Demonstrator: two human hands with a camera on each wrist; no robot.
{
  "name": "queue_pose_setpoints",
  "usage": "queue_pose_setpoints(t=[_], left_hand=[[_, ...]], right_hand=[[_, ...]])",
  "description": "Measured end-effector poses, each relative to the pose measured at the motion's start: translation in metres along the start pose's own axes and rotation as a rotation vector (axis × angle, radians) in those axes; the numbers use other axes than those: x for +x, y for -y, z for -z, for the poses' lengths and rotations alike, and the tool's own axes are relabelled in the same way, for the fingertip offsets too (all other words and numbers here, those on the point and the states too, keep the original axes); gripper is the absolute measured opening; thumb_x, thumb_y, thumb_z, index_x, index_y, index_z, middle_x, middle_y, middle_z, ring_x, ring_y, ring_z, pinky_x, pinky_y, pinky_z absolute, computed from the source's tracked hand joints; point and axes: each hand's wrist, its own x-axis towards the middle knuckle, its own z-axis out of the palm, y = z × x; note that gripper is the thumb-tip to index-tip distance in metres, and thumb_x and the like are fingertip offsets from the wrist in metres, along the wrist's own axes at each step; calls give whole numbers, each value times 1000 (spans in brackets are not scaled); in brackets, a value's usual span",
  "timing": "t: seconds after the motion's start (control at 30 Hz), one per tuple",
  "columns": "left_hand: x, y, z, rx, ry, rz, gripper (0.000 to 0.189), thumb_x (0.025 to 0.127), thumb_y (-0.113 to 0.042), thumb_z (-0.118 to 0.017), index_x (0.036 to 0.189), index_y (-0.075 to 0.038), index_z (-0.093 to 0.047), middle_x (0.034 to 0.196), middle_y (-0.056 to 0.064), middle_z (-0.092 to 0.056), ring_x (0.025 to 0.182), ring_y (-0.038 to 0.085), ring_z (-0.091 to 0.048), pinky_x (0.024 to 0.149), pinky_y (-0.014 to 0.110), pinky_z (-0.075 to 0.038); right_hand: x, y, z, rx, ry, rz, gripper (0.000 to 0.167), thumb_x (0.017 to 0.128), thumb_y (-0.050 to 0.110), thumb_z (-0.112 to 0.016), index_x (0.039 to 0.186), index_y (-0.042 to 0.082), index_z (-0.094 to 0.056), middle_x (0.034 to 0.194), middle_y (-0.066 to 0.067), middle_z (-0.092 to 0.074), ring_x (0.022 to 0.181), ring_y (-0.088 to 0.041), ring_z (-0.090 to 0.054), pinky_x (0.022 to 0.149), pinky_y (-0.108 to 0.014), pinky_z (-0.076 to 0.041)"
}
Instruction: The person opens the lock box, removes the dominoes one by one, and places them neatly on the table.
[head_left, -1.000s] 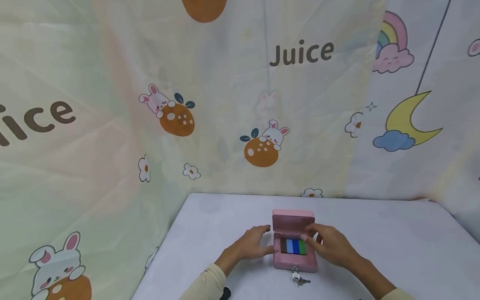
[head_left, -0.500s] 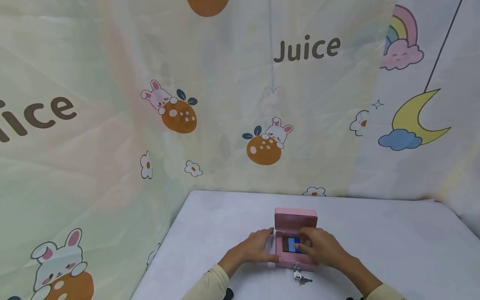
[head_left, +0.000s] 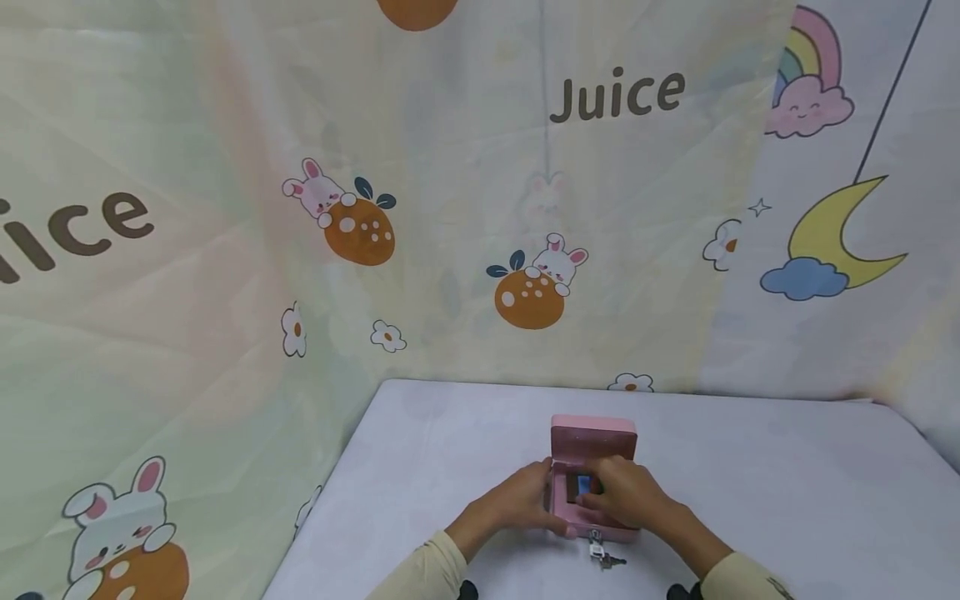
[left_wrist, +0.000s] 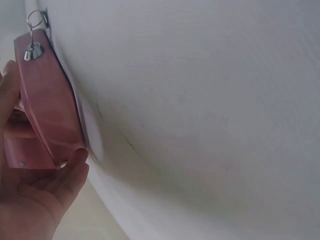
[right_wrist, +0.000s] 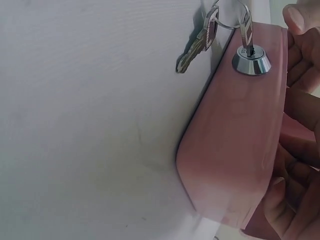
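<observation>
A small pink cash box [head_left: 562,515] stands on the white table, its lid [head_left: 592,443] raised at the back. My left hand [head_left: 519,500] grips the box's left side, thumb at the front corner and fingers toward the back. Inside lies a row of coloured strips; brown and light blue strips [head_left: 582,485] show, the rest hidden under my right hand [head_left: 632,493]. That hand reaches into the box from the right with bent fingers; I cannot tell whether they pinch a strip. A key sits in the silver lock [right_wrist: 251,64] on the front, a second key [right_wrist: 197,46] hanging from its ring.
The white table [head_left: 450,433] meets a printed cloth [head_left: 442,250] behind it, and more cloth hangs at the left. Dark round objects [head_left: 467,590] peek in at the bottom edge by the sleeves.
My right hand has moved left and down into the box, covering the green and dark blue strips. The left hand has closed in on the box's left side.
</observation>
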Motion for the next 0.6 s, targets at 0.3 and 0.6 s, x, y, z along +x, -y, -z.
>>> queue_pose_setpoints(t=[0.3,0.6], left_hand=[[1,-3,-2,-55,13,-26,101,65,-37,-94,148,-24,-40,137,-5,-59,123,8,-55,109,28,-45],[1,-9,-4,3,-24,27,103,61,-37,-96,147,-20,-41,132,-3,-61,113,5,-55,101,25,-49]], right_hand=[[5,4,-6,4,30,8,36,73,21,-88,105,13,-74,62,14,-51,57,-6,-46,49,-22,-38],[10,0,-14,-14,-4,63,42,70,21,-90,107,13,-73,73,13,-60,62,-5,-46,56,-23,-38]])
